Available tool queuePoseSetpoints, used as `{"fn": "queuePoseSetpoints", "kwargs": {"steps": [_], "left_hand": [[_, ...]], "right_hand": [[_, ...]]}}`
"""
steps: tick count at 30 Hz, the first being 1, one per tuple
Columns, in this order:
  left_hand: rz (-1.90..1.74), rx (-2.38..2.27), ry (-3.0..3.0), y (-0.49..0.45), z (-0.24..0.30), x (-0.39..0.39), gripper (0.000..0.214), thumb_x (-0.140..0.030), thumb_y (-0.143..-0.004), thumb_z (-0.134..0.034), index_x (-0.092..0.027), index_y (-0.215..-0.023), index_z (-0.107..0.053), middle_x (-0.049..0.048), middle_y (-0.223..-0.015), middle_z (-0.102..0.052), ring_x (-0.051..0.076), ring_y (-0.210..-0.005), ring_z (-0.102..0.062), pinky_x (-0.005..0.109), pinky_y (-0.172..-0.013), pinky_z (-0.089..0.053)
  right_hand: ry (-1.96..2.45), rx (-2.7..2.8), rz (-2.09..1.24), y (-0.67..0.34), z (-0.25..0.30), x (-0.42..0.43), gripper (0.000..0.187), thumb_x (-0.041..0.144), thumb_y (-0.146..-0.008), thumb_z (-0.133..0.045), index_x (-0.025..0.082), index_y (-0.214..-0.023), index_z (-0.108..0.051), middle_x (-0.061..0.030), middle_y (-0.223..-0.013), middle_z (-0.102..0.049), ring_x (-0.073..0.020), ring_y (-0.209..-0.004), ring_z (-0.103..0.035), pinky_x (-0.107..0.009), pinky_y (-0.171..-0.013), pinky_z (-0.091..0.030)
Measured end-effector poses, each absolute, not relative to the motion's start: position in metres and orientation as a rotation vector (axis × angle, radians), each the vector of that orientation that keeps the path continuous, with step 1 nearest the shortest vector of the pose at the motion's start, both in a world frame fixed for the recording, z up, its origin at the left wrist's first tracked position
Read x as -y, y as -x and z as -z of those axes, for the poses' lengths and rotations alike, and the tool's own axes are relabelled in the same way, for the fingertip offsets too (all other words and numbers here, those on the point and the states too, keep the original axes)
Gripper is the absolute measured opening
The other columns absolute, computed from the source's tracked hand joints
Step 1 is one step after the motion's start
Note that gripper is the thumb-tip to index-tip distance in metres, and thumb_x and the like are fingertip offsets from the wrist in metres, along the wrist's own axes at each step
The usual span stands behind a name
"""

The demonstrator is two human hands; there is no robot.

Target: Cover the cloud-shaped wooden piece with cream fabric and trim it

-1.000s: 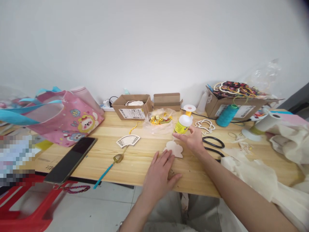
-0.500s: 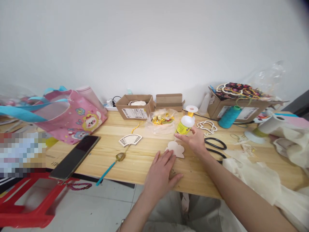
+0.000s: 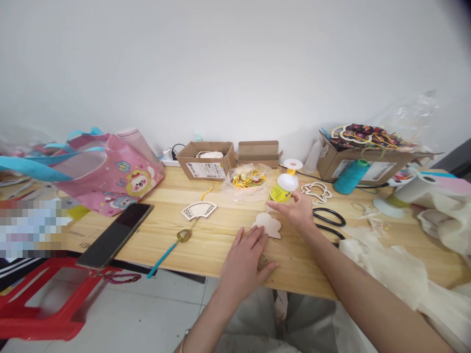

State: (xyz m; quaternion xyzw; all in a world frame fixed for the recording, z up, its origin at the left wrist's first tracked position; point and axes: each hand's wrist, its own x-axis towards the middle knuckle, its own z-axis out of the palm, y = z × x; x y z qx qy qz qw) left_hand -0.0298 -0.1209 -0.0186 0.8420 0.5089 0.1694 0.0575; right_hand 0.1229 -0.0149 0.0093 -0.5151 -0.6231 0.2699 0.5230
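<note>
My right hand [image 3: 298, 212] grips a small glue bottle [image 3: 282, 189] with a yellow label, tipped upside down so its nozzle points at a pale cloud-shaped wooden cutout [image 3: 268, 224] on the wooden table [image 3: 206, 245]. My left hand [image 3: 245, 262] lies flat and open on the table, its fingertips resting on the near left edge of the cutout. A fan-shaped wooden piece [image 3: 199, 210] with a gold bell and blue tassel [image 3: 167, 252] lies to the left.
Black scissors [image 3: 327, 219] and an openwork wooden shape [image 3: 316, 191] lie by my right hand. A phone [image 3: 115, 234] overhangs the table's front edge. A pink bag [image 3: 106, 171], cardboard boxes [image 3: 206, 161], a bag of yellow cords [image 3: 247, 181], a teal thread spool [image 3: 348, 176] and white cloth [image 3: 401, 269] crowd the rest.
Nothing has visibly moved apart from a slight shift of the camera; both hands hold their places.
</note>
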Motion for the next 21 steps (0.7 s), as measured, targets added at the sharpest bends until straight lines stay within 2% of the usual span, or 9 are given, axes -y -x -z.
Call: {"fn": "queuePoseSetpoints", "kwargs": {"steps": [21], "left_hand": [[-0.481,-1.551,-2.554,0.0296,0.0190,0.1208,0.056,-0.047,-0.080,-0.044,-0.014,-0.125,-0.042,0.0107,-0.134,-0.043,0.024,-0.125,-0.035,0.047,-0.105,-0.024]], "right_hand": [[1.256,1.520,-0.614,-0.1235,-0.0033,0.0120,0.033,0.044,-0.051,-0.073,0.014,-0.064,-0.065,-0.0047,-0.065,-0.065,-0.0208,-0.063,-0.059,-0.032,-0.057,-0.047]]}}
